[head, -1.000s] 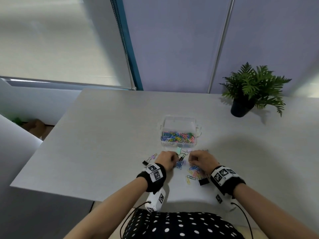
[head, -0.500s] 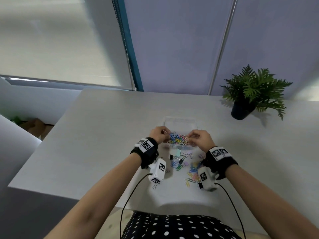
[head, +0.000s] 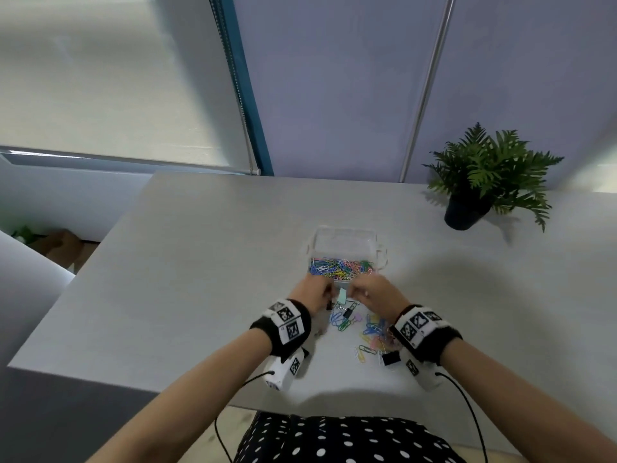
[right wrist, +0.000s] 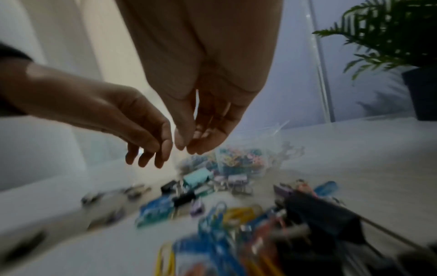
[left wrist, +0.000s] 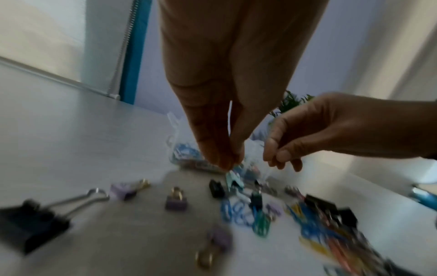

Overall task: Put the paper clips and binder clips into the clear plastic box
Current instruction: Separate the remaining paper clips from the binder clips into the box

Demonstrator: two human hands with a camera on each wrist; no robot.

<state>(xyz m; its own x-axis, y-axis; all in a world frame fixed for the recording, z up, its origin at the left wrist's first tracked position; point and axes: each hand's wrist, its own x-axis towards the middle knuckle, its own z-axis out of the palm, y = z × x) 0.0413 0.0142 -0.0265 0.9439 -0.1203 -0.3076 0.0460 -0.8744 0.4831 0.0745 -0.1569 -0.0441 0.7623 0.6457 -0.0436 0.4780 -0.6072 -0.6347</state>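
Note:
The clear plastic box (head: 344, 237) stands mid-table, open, with many coloured paper clips (head: 340, 267) inside. Loose paper clips (head: 372, 332) and binder clips lie in front of it, among them a mint binder clip (head: 342, 296) (right wrist: 197, 176) and a black binder clip (head: 390, 358). My left hand (head: 315, 292) (left wrist: 224, 162) hovers just before the box's front wall, fingertips drawn together and pointing down above the mint clip. My right hand (head: 370, 292) (right wrist: 187, 145) hovers beside it, fingers loosely curled. I see no clip in either hand. The wrist views are blurred.
A potted fern (head: 474, 195) stands at the back right of the grey table (head: 200, 262). A large black binder clip (left wrist: 33, 224) and small purple ones (left wrist: 176, 199) lie to the left of the pile. The table's front edge runs close under my wrists.
Both hands rose from the loose pile to the box half a second ago. They have now drawn back toward me and lowered just in front of the box.

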